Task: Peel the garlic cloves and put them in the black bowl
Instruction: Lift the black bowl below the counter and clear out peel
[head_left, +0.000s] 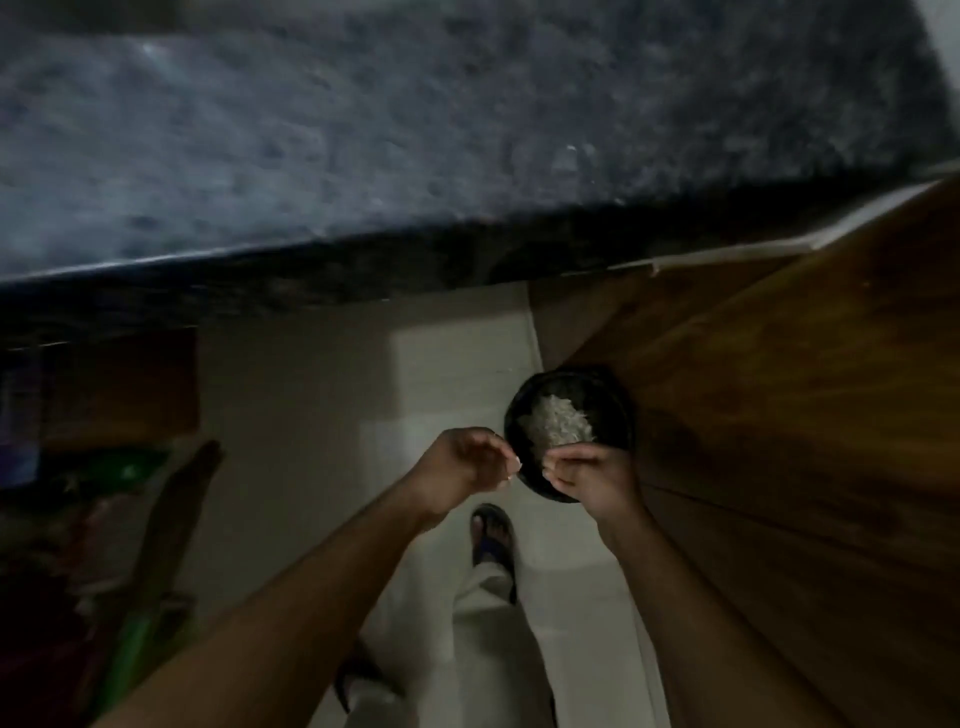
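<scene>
Closest to us are our two bare arms, reaching out over the pale floor. Below them we see our foot in a dark sandal (492, 540).

Our left hand (457, 462) has its fingers curled in, and the fingertips seem to pinch something tiny. It is too small and blurry to tell what. Our right hand (592, 475) is curled around the near edge of the round black bowl (618, 405), holding it up in the air.

Just past both hands, inside the bowl, sits a small pale heap (558, 426). We think it may be garlic or garlic skins, but we cannot tell which. We guess the hands stay close to the bowl so nothing drops on the floor.

Beside our right hand is a brown wooden panel (779, 415). Far beyond the hands runs a dark speckled stone counter (415, 130).
</scene>
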